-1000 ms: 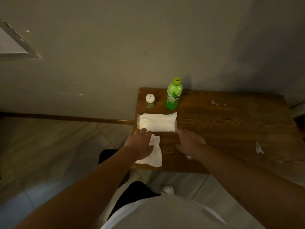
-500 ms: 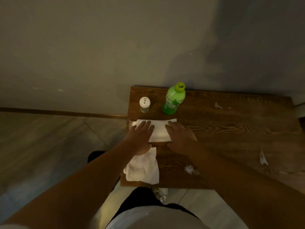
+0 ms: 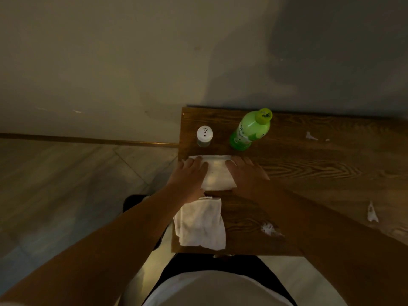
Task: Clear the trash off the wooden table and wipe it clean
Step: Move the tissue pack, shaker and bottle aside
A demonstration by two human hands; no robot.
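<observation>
A white tissue pack [image 3: 217,174] lies on the wooden table [image 3: 309,173] near its left edge. My left hand [image 3: 189,175] rests flat on the pack's left end and my right hand [image 3: 247,175] on its right end, fingers spread. A white cloth [image 3: 202,224] lies folded at the table's front left corner, just below my left hand. Small white paper scraps lie on the wood: one near the front [image 3: 268,228], one at the right [image 3: 372,213], one at the back [image 3: 310,135].
A white-capped shaker [image 3: 204,136] and a green bottle [image 3: 250,130] stand at the table's back left, just beyond the tissue pack. The table's back edge meets a grey wall. Tiled floor lies to the left, and my legs are under the front edge.
Both hands moved forward from the table's front onto the tissue pack and now press its two ends. The cloth under my left hand was left behind at the front corner.
</observation>
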